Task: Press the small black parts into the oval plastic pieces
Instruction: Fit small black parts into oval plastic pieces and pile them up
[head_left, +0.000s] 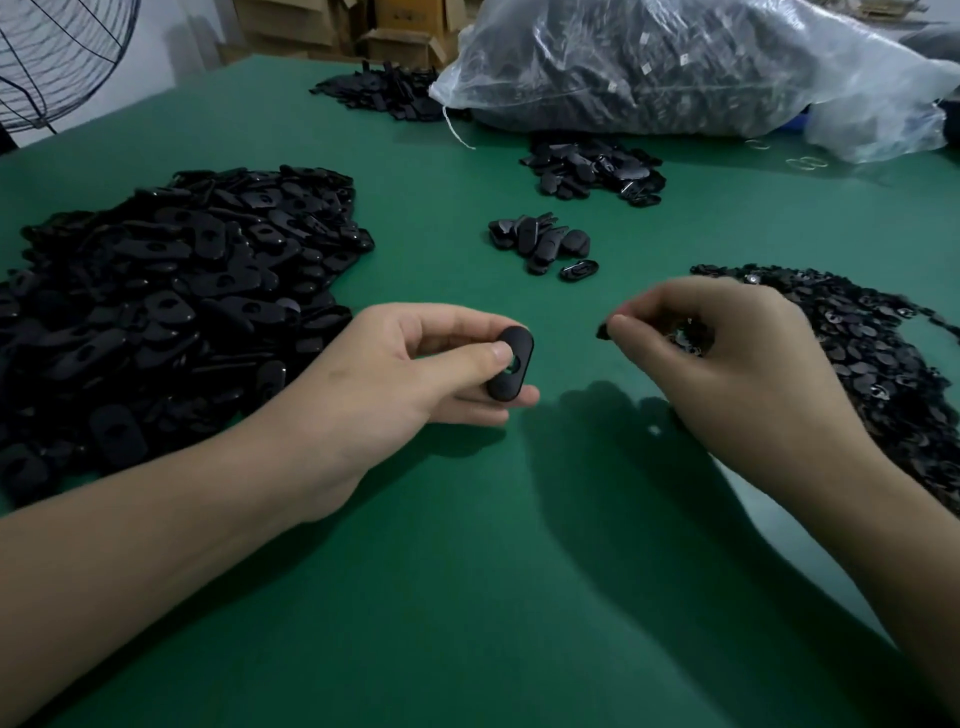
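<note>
**One oval, one insert, a gap left to close**

A wire-guarded fan (57, 57) stands at the far left edge of a green table (467, 571). Beside it sprawls the big heap of oval plastic pieces (171, 291). Just right of that heap, the left hand (395, 374) grips a single oval piece (511, 371), with the thumb across its face and the fingers curled behind. The piece stands on end, and its hole is exposed beside the thumb tip.

Farther back in the middle lies a small cluster of pieces (543, 241). A short way to the right of the held oval, the right hand (727, 358) pinches a small black part (604, 331) at its fingertips. The part is aimed toward the oval but not touching it. More dark bits appear cupped in the curled fingers. The heap of small parts (862, 353) spreads out beyond that hand. A bulging clear plastic bag (675, 62) fills the far right corner.

Both components look light, rigid and smooth, and they are probably slick under bare fingers. The oval seems best braced by its long edges and back, which keeps the hole clear. The tiny insert probably needs a fingertip pinch at its outer end, so that the leading end is free to seat squarely. A crooked press would likely make it skid off or drop.
</note>
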